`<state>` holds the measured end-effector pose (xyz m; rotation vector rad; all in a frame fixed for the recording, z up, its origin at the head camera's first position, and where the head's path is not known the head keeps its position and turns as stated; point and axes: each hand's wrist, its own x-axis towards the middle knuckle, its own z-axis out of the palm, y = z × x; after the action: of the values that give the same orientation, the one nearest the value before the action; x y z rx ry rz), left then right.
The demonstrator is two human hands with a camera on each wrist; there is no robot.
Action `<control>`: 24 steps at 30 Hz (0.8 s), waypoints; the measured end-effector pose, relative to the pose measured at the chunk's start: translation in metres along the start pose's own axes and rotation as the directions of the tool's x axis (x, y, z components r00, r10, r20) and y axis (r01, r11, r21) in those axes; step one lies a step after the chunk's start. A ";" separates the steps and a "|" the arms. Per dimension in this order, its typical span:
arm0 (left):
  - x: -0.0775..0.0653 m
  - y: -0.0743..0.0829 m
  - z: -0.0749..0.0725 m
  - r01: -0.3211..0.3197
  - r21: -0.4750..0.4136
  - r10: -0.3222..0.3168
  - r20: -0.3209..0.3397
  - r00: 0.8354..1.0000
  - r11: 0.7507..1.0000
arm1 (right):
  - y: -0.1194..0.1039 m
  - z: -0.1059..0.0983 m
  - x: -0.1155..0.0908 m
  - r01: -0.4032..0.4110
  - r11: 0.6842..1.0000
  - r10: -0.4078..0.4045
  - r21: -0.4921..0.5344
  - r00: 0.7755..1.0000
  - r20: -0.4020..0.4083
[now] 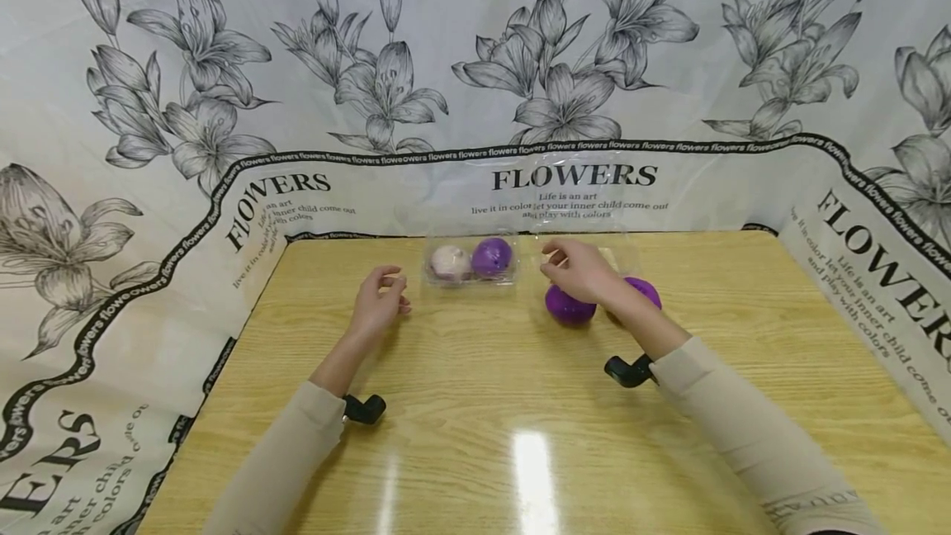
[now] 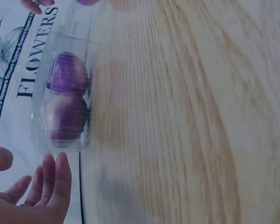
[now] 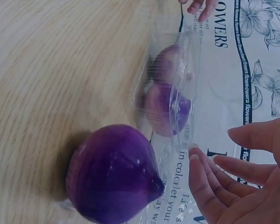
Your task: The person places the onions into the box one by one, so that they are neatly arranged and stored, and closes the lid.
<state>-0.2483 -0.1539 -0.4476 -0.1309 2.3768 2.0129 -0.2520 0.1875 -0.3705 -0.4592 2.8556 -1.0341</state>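
Observation:
Two onions, one pale and one purple, sit side by side inside a clear plastic box at the back of the table. My left hand hovers just left of this box, fingers relaxed and apart from it in the head view. My right hand is to the box's right, loosely bent and holding nothing. Below it lies a purple onion, with another purple onion partly hidden by the forearm. Behind the right hand, a second piece of clear plastic packaging is partly covered.
The wooden table ends at a white cloth backdrop printed with flowers and lettering, which also rises on both sides. Black wrist-camera mounts stick out from both wrists above the table.

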 end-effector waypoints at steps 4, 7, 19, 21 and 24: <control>-0.005 0.006 0.002 -0.045 0.061 0.045 0.006 0.999 0.997 | 0.004 -0.007 -0.007 0.010 1.000 -0.010 -0.009 1.000 -0.007; -0.009 0.012 0.004 -0.091 0.100 0.090 0.013 0.996 0.991 | 0.008 -0.012 -0.011 0.019 1.000 -0.019 -0.008 1.000 -0.017; -0.013 0.024 0.033 -0.286 0.195 0.276 0.075 0.958 0.938 | 0.027 -0.032 -0.027 0.045 0.998 -0.048 -0.031 0.996 -0.070; -0.014 0.027 0.040 -0.302 0.192 0.292 0.082 0.953 0.934 | 0.029 -0.035 -0.031 0.044 0.999 -0.046 -0.032 0.997 -0.069; -0.014 0.031 0.049 -0.328 0.170 0.316 0.098 0.944 0.929 | 0.033 -0.040 -0.035 0.039 0.999 -0.041 -0.035 0.997 -0.066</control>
<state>-0.2390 -0.1003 -0.4241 0.3516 2.6679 1.8565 -0.2336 0.2467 -0.3612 -0.4957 2.9381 -1.0281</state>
